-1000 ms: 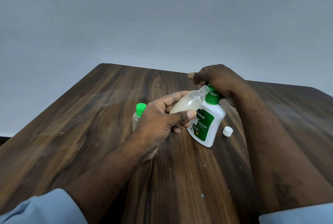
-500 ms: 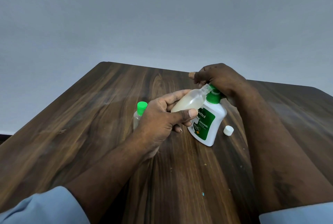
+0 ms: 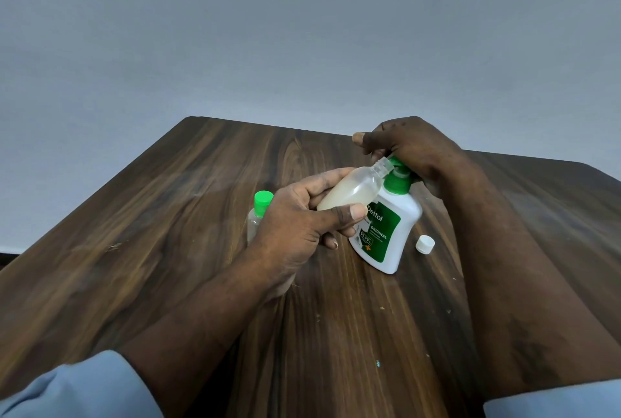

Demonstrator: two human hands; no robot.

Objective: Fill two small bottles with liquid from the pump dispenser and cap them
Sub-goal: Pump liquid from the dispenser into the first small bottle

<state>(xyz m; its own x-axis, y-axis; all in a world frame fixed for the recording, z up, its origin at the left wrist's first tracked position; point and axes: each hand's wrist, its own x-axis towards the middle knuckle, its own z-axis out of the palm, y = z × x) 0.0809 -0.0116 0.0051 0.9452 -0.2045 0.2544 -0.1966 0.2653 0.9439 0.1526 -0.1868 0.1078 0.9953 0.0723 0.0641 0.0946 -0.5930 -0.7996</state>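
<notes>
My left hand [image 3: 299, 219] grips a small clear bottle [image 3: 353, 190], tilted with its open neck up against the nozzle of the pump dispenser [image 3: 386, 229]. Whitish liquid fills much of the small bottle. The dispenser is white with a green label and green pump, standing on the wooden table [image 3: 168, 249]. My right hand [image 3: 413, 149] rests on top of the pump head, covering most of it. A second small bottle [image 3: 257, 212] with a green cap stands upright behind my left hand, partly hidden. A loose white cap [image 3: 425, 244] lies on the table right of the dispenser.
The dark wooden table runs to a far edge against a plain grey wall [image 3: 302, 31]. Small crumbs and specks dot the tabletop near me. Light blue sleeves [image 3: 77, 387] show at the bottom corners.
Almost nothing differs; the small bottle stays at the nozzle and my right hand stays on the pump head. The view shifted very slightly.
</notes>
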